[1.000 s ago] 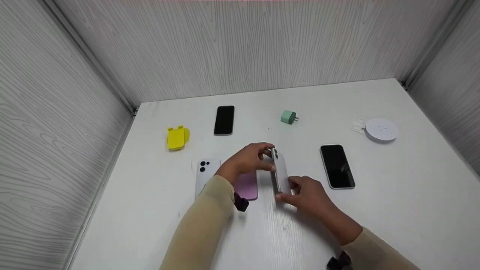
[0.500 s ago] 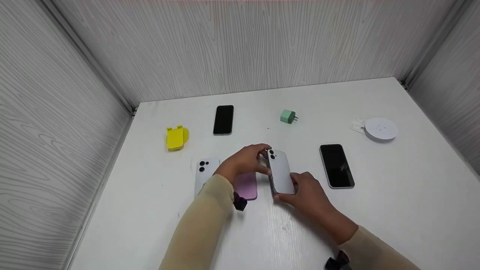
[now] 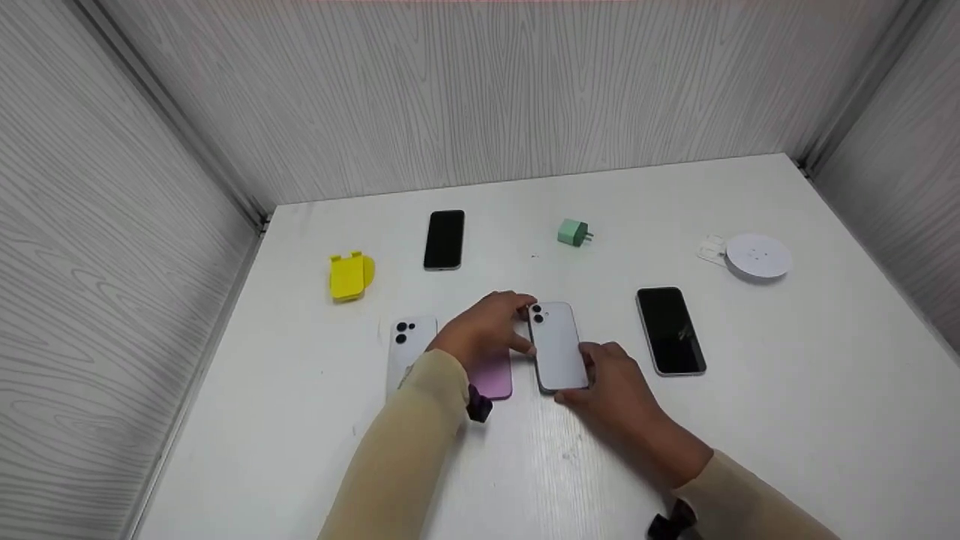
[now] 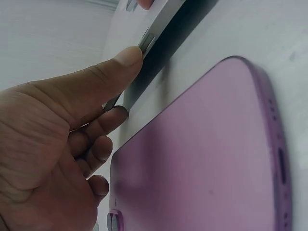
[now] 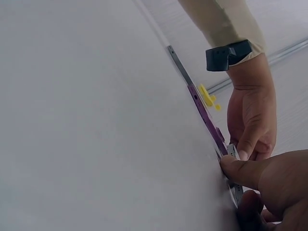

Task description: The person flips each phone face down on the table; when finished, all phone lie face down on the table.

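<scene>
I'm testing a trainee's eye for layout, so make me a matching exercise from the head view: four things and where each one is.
Things:
1. pink phone
2. white two-lens phone
3. yellow stand
4. round white disc

Places:
A. farthest right of the four
B. partly hidden by the left hand and wrist
C. farthest left of the four
D. gripped by both the left hand and the right hand

Pairs: 1-B, 2-D, 3-C, 4-A

White phone [image 3: 559, 346], two-lensed back facing up, silvery edge, hand-held
</scene>
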Demonstrator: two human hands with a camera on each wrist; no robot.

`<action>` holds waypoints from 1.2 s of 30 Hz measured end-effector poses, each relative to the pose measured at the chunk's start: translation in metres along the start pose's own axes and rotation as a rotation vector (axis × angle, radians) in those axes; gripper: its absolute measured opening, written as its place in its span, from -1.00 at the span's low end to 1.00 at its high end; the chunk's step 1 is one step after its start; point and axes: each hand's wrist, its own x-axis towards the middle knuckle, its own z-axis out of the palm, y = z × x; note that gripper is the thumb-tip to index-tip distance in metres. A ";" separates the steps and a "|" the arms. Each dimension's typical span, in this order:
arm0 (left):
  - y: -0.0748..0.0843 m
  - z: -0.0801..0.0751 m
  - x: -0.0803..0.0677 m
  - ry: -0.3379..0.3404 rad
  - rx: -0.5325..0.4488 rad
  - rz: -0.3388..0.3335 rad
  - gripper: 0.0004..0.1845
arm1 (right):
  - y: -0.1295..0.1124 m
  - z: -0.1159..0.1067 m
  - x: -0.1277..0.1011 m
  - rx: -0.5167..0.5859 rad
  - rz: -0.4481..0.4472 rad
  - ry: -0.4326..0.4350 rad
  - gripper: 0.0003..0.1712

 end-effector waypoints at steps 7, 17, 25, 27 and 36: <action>0.002 0.002 0.000 -0.005 0.070 -0.044 -0.07 | 0.001 0.000 0.000 0.006 -0.019 0.014 0.00; 0.008 0.011 -0.001 0.073 0.144 -0.090 0.00 | 0.001 -0.002 0.000 0.014 -0.046 0.006 -0.08; 0.009 0.015 -0.001 0.090 0.157 -0.097 0.00 | 0.005 -0.031 0.012 -0.108 -0.135 -0.028 -0.28; 0.010 0.015 -0.001 0.089 0.156 -0.089 0.00 | 0.009 -0.048 0.019 -0.153 -0.153 0.021 -0.30; 0.013 0.014 -0.001 0.085 0.186 -0.097 0.01 | 0.044 -0.119 0.066 -0.333 0.031 0.084 0.02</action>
